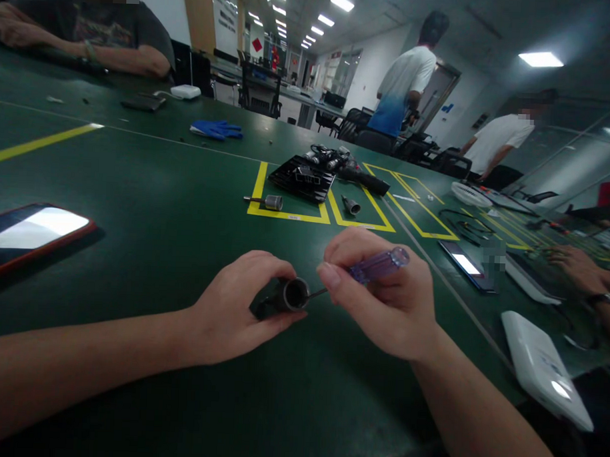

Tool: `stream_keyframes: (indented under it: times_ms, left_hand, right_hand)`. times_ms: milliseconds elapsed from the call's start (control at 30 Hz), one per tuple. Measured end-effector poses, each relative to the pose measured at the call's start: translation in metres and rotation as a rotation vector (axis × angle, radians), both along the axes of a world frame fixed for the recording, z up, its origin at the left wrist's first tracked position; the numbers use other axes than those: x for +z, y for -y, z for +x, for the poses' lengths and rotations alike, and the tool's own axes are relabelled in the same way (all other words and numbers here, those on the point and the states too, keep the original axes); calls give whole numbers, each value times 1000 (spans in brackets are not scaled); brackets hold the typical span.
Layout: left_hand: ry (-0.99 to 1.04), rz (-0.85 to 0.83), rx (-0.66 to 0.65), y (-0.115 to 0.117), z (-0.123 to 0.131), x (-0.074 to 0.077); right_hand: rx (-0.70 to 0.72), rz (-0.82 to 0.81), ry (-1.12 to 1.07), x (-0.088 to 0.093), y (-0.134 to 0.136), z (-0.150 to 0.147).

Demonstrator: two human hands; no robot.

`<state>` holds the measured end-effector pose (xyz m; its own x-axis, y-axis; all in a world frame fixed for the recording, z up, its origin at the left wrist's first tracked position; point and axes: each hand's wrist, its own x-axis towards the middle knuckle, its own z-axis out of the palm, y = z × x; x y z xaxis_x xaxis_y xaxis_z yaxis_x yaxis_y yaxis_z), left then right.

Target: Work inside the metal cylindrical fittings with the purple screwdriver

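Observation:
My left hand (pixel 247 306) is closed around a dark, hollow cylindrical part (pixel 293 295), its round open end turned toward my right. In my right hand (pixel 383 291) is a screwdriver (pixel 378 265) with a clear purple handle, gripped between thumb and fingers. The thin shaft reaches to the mouth of the cylinder; how far the tip goes in is hidden. Beyond my hands, a small metal cylinder with a thin rod (pixel 272 202) lies by a yellow taped box. To its right lies a dark cone-shaped piece (pixel 351 205).
A black tray (pixel 301 178) and a heap of dark parts (pixel 337 159) lie farther back. A phone (pixel 29 235) is at left, a blue glove (pixel 216 129) behind. Another phone (pixel 466 266) and a white device (pixel 545 370) are at right. Co-workers sit and stand around the table.

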<state>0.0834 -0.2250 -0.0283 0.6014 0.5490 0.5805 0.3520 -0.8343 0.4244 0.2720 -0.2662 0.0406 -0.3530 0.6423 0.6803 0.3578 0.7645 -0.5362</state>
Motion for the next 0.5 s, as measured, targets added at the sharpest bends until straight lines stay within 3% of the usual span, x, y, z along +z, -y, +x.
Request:
stream_keyframes:
  times_ms: [500]
  left_hand:
    - [-29, 10, -19, 0, 1, 1]
  right_hand:
    - [-28, 74, 65, 0, -1, 0]
